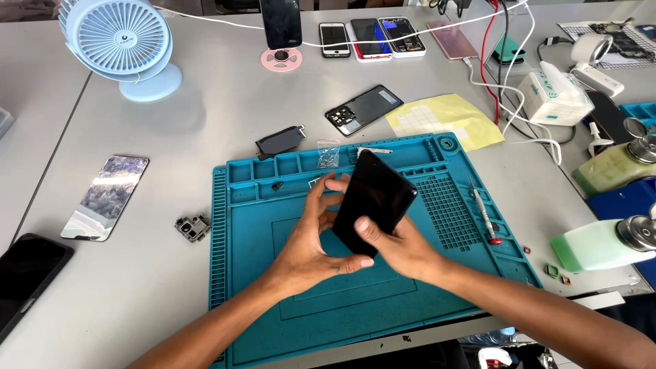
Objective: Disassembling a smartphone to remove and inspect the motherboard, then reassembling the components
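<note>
Black phone [374,201] tilted, top end up-right, both hands gripping

The phone [374,201] is glossy black, the work mat [437,287] teal, the desk fan [117,37] pale blue, the sheet [444,119] yellow.

We have one view only, from a camera worn on the head, looking steeply down and forward across the grey table [171,137]. It sits close: the blue mat [437,287] fills the lower centre, forearms entering from the bottom edge.
</note>
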